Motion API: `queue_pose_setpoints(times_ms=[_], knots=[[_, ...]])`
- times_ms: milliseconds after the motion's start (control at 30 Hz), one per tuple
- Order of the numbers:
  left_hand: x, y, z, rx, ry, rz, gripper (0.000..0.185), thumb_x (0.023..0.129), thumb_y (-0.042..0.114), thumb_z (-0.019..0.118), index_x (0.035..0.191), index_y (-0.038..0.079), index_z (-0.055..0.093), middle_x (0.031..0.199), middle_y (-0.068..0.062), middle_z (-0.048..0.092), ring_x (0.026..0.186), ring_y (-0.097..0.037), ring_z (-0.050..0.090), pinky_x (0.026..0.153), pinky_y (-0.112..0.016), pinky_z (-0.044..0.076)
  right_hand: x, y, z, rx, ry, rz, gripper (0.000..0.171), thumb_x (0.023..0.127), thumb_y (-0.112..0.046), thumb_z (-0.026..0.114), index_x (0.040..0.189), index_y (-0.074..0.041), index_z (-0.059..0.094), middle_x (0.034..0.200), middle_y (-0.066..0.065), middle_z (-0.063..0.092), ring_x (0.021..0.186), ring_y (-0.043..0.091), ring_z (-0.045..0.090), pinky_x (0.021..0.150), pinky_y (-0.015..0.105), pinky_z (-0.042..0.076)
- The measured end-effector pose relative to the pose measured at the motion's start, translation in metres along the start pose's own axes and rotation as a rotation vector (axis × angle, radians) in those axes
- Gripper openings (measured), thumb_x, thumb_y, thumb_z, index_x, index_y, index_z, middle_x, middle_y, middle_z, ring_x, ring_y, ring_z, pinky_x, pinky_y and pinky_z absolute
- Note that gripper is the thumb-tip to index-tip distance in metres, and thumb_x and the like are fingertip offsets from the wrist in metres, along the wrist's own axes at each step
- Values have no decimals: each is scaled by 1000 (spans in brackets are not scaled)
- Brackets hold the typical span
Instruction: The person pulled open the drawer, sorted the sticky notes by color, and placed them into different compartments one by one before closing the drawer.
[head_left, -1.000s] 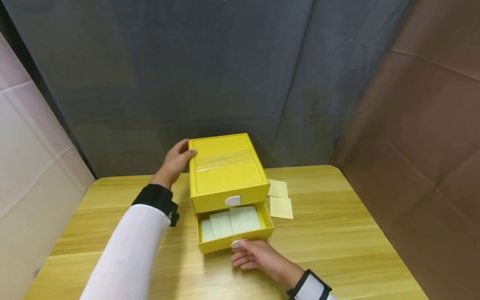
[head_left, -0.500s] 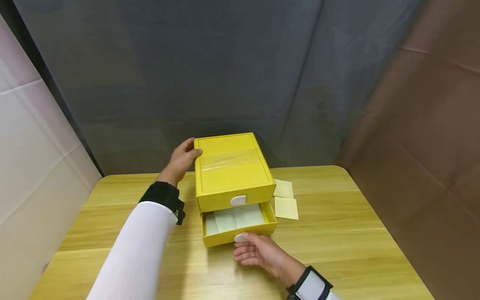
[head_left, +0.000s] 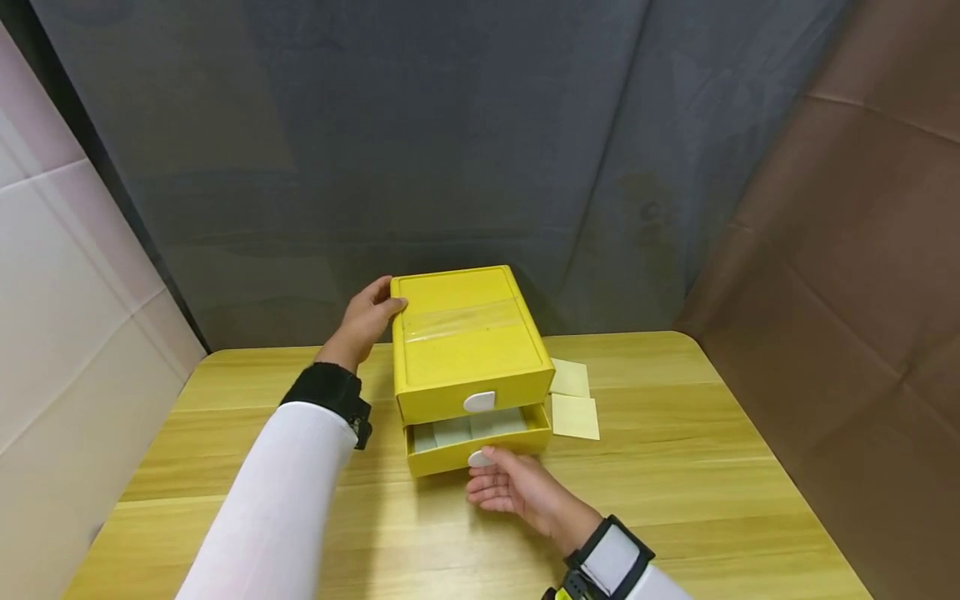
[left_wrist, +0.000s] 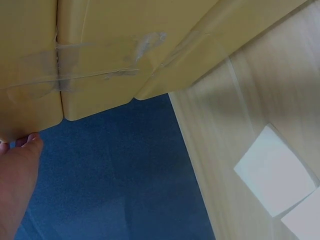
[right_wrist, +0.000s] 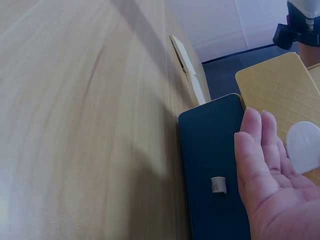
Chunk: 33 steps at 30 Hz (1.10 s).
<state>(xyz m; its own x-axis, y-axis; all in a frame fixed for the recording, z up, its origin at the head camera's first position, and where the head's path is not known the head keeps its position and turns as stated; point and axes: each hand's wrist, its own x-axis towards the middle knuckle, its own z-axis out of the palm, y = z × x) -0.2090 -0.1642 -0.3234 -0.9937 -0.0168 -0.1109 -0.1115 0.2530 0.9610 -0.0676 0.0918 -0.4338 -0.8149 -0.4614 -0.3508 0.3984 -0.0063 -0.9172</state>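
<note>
A yellow drawer box (head_left: 465, 333) with clear tape across its lid stands on the table. My left hand (head_left: 363, 323) holds its far left top corner, the thumb lying on the lid. Below the top drawer, a yellow drawer (head_left: 442, 457) is partly pulled out, with pale paper sheets (head_left: 453, 430) inside. At that drawer's white tab handle (head_left: 480, 459) is my right hand (head_left: 525, 490), thumb touching the tab and other fingers extended below it. In the right wrist view those fingers look fairly straight beside the tab. A dark teal drawer front (right_wrist: 215, 150) with a white tab sits lowest, near the tabletop.
Pale yellow paper notes (head_left: 575, 417) lie on the wooden table (head_left: 675, 500) just right of the box. A dark grey curtain (head_left: 450, 167) hangs behind, with a white cloth (head_left: 75, 292) on the left and a brown one (head_left: 840, 292) on the right.
The drawer has slid inward, with my right hand moving along at its tab; less of the paper inside shows. My left hand keeps its hold on the corner. The head view has shifted slightly.
</note>
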Motion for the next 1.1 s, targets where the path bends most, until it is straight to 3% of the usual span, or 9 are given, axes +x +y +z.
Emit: queue_pose_setpoints(times_ms=[533, 900, 1100], knots=[[1, 1, 5, -27, 1, 7, 62, 100, 18, 50, 154, 10, 20, 156, -10, 29, 139, -26, 32, 116, -40, 28, 11, -8, -4, 38, 26, -4, 56, 98, -38, 47, 123, 12, 49, 95, 9, 67, 89, 20, 67, 88, 37, 55], [2, 3, 11, -32, -1, 12, 58, 101, 16, 49, 153, 10, 25, 152, -12, 34, 135, -27, 38, 114, -40, 31, 19, -11, -3, 77, 91, -1, 58, 97, -35, 46, 123, 17, 46, 95, 10, 65, 90, 22, 67, 89, 38, 55], [2, 3, 13, -25, -8, 22, 58, 101, 15, 49, 153, 10, 26, 151, -12, 35, 134, -28, 38, 114, -40, 32, 19, -12, -6, 94, 57, -35, 60, 95, -40, 49, 120, 14, 48, 95, 11, 65, 91, 23, 68, 87, 36, 55]])
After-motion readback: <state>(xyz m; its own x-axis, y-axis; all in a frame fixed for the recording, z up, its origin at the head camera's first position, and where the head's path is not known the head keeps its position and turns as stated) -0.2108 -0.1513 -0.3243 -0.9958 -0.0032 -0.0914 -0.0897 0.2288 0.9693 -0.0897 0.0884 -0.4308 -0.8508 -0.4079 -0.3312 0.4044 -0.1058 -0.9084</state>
